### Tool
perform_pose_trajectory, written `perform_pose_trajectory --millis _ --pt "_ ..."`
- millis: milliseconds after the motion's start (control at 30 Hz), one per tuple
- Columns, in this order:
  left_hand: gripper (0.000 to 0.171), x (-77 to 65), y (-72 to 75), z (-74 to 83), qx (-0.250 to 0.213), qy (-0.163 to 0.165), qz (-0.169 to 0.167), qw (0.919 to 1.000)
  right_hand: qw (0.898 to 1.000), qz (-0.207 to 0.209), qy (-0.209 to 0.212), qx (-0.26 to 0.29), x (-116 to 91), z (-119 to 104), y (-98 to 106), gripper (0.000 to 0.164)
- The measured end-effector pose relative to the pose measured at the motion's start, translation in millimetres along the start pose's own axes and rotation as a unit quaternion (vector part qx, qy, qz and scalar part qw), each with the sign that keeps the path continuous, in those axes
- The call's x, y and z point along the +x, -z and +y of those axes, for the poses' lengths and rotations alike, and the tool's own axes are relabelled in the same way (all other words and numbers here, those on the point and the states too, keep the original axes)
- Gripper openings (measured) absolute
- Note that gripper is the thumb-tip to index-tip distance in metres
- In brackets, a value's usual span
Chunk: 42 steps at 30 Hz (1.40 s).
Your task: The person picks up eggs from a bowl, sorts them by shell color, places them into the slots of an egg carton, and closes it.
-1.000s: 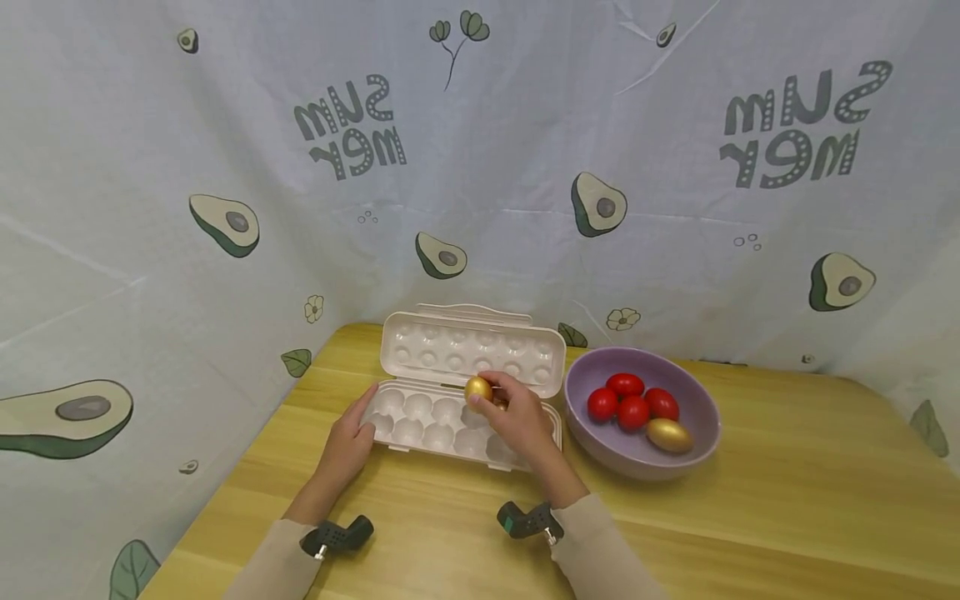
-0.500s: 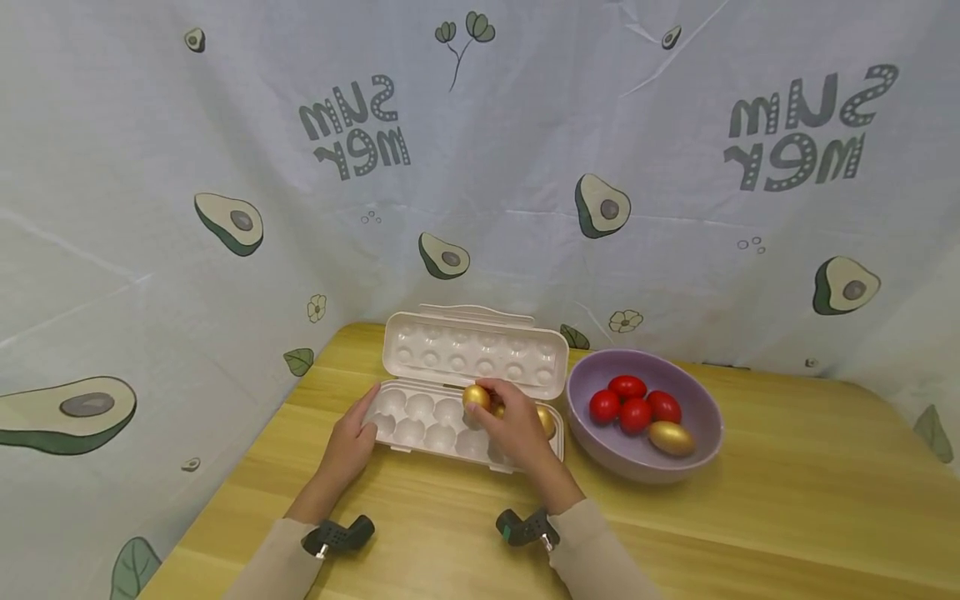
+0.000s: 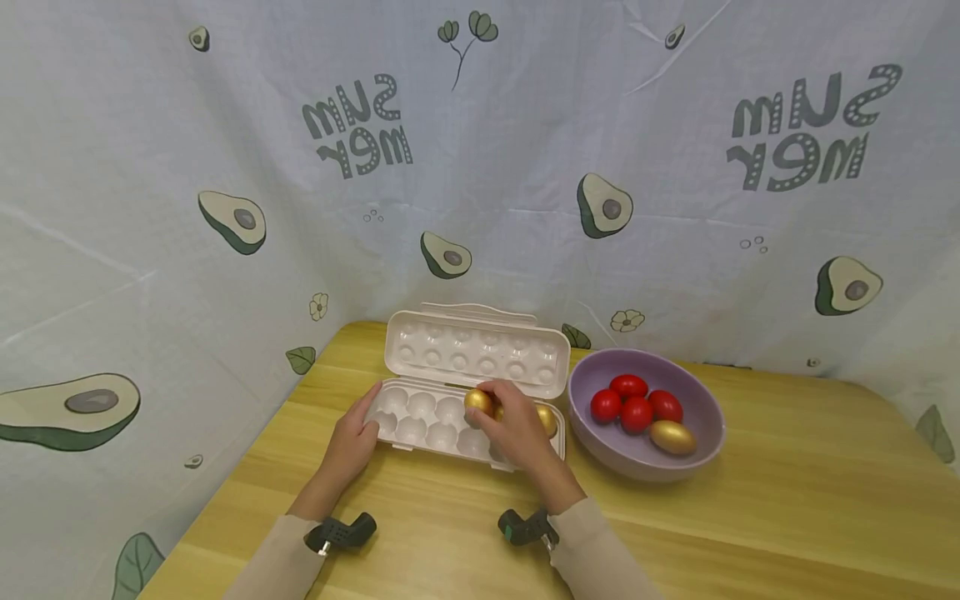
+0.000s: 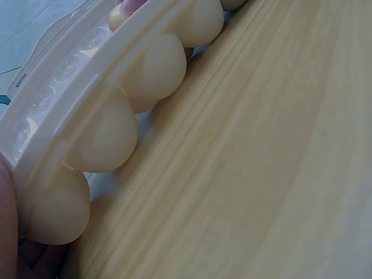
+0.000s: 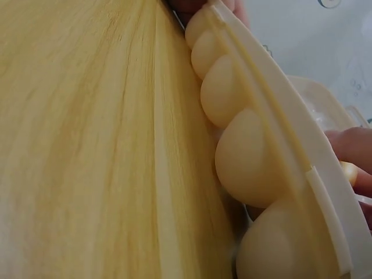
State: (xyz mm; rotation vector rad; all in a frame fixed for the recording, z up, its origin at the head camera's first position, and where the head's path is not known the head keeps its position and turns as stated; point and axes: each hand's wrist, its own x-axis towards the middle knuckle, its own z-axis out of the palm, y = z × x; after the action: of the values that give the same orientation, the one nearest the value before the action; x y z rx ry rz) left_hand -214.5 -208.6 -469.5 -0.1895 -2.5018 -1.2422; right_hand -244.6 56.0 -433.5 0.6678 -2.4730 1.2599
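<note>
Egg carton (image 3: 411, 430) is sitting in front of a big pale cloth (image 3: 480, 142) that fills most of the head view, all avocados, leaves, flowers and mirrored "summer" lettering. Next biggest is the wooden table (image 3: 810, 467), which the carton is on. The carton's pretty long, with its bumpy lid (image 3: 480, 354) tipped back on the far side and two rows of pockets in front; both wrist views catch the rounded pocket bottoms bulging underneath. Right beside its right end there's a purple bowl (image 3: 645, 472), can't tell if they touch.

Then the hands. Left hand (image 3: 351, 437) is gripping the carton's left end, thumb near the front edge. Right hand (image 3: 519, 425) is over the right half, pinching a gold egg (image 3: 477, 402) between thumb and fingers at the back row. Can't tell if that egg is seated in its pocket. Each wrist has a black gadget (image 3: 341, 531) on it.

Smallest stuff is the other eggs: four red eggs (image 3: 637, 414) plus one gold in the bowl, and another gold one (image 3: 546, 421) in the carton's right end, partly behind the hand.
</note>
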Motion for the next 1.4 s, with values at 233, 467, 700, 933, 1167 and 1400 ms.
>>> perform_pose_trajectory --millis 233,467,700,933,1167,1400 --pt "0.059 0.3 -0.2 -0.2 0.0 -0.001 0.0 1.0 1.0 -0.012 0.008 -0.012 1.2 -0.1 -0.3 0.032" --pt "0.058 0.3 0.0 1.2 -0.003 0.001 0.0 1.0 0.999 -0.024 0.026 -0.012 0.9 -1.1 0.4 0.035" --pt "0.058 0.5 0.0 1.4 0.001 -0.004 0.003 1.0 0.999 -0.025 0.029 -0.014 1.0 -2.5 0.9 0.03" --pt "0.058 0.7 -0.9 0.5 0.002 -0.008 0.004 1.0 0.999 -0.013 0.041 -0.022 0.9 -2.1 0.5 0.024" --pt "0.058 1.1 -1.7 1.6 0.008 0.002 0.004 1.0 0.999 -0.015 0.026 -0.009 0.0 -0.8 0.1 0.025" --pt "0.058 1.7 -1.7 1.7 0.005 0.016 0.001 0.9999 1.0 -0.001 0.031 0.002 0.6 -1.2 0.3 0.023"
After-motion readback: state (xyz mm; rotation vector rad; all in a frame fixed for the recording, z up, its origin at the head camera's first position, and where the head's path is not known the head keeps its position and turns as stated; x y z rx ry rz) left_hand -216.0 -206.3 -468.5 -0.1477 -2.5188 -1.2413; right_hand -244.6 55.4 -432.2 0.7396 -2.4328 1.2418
